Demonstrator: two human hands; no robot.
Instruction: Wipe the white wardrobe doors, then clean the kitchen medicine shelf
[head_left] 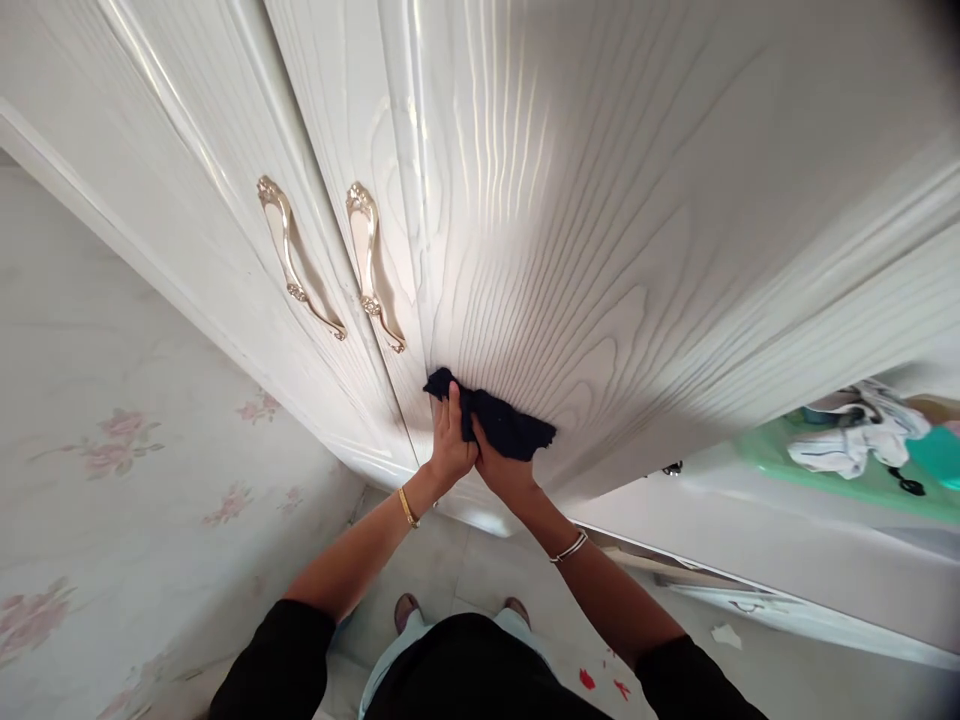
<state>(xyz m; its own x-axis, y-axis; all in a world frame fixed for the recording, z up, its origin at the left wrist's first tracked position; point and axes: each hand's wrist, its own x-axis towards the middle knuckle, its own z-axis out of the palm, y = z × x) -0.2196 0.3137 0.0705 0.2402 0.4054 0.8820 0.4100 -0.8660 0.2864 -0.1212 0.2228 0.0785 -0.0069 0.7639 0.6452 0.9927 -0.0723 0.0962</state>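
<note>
A dark navy cloth [514, 428] is bunched against the white wood-grain cabinet door [600, 250], a little right of the gap between two doors. My left hand [451, 445] presses on the cloth's left end, its fingers pointing up the door, and some cloth sticks out past the fingertips. Close beside it, my right hand [506, 470] grips the wider part of the cloth. The cloth covers most of that hand's fingers, while its thumb shows. Both hands meet near the thumbs. A gold bracelet [409, 508] circles my left wrist and a pale bangle [570, 547] my right.
Two ornate gold handles, one left [296, 265] and one right [373, 265], jut from the doors. Flowered wallpaper [124, 440] covers the wall at left. At right, a low white unit bears a green tray [772, 460] with a striped cloth [847, 440]. Red pieces [586, 679] appear below.
</note>
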